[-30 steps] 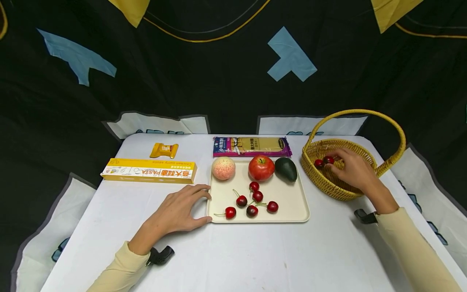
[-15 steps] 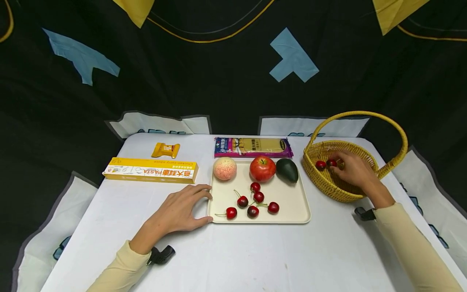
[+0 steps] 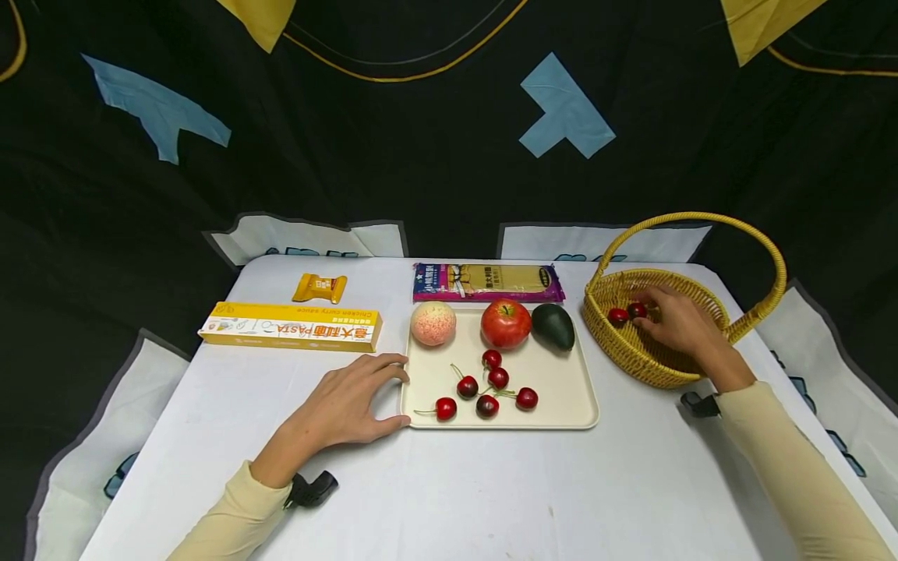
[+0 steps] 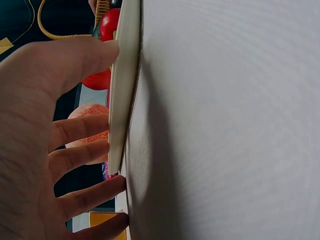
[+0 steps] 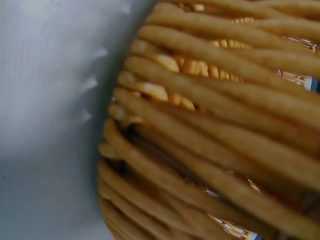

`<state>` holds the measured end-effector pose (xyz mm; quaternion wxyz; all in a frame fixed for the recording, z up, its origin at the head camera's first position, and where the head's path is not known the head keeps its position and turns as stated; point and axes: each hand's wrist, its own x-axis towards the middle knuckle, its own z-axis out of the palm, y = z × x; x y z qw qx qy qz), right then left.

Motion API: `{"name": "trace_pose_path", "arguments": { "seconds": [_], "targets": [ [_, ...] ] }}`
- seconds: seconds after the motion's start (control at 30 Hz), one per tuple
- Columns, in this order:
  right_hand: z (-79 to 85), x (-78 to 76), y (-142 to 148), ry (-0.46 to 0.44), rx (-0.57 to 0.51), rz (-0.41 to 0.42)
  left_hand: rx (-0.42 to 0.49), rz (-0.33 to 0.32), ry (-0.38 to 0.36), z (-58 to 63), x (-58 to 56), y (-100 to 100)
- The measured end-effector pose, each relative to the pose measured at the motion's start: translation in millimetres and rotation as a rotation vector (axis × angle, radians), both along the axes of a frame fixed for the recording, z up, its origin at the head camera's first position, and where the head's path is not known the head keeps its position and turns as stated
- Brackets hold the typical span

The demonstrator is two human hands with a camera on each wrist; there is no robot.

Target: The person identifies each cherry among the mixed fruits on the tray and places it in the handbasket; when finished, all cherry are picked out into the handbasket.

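Observation:
My left hand (image 3: 351,401) rests at the near-left side of a cream tray (image 3: 561,405). Its thumb and fingers touch the rim (image 4: 125,85), spread and slightly bent. The tray bears a peach (image 3: 432,324), a red apple (image 3: 505,324), an avocado (image 3: 553,327) and several cherries (image 3: 466,386). My right hand (image 3: 680,323) reaches into the yellow wicker basket (image 3: 617,351), where thumb and forefinger pinch a dark red cherry (image 3: 637,310). Another cherry (image 3: 618,317) lies just left of it. In the right wrist view the basket's weave (image 5: 200,125) hides the fingers.
Behind the tray lies a purple and gold pasta packet (image 3: 487,283). At left are a yellow and white pasta box (image 3: 291,327) and a small golden wrapped snack (image 3: 319,288). The basket's tall handle (image 3: 701,216) arches over the right hand. A dark curtain hangs behind the table.
The right hand and its cherry have shifted very slightly inside the basket. My left hand stays at the tray's edge. The whole head view has moved a little.

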<state>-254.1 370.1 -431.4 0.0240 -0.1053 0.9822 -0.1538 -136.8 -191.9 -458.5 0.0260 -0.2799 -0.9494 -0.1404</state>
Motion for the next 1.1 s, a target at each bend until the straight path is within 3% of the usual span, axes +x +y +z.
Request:
{"name": "trace_pose_path", "arguments": {
  "seconds": [0.3, 0.73, 1.1],
  "targets": [
    [9.4, 8.6, -9.5, 0.059, 0.041, 0.019, -0.006, 0.0, 0.006, -0.2, -0.1, -0.6],
    [20.7, 37.1, -44.3, 0.206, -0.048, 0.036, 0.0, -0.002, 0.011, -0.4, 0.2, -1.1],
    [7.0, 65.6, -82.1, 0.395, -0.119, 0.178, 0.003, -0.005, 0.011, -1.8, -0.4, -1.5]
  ]
}}
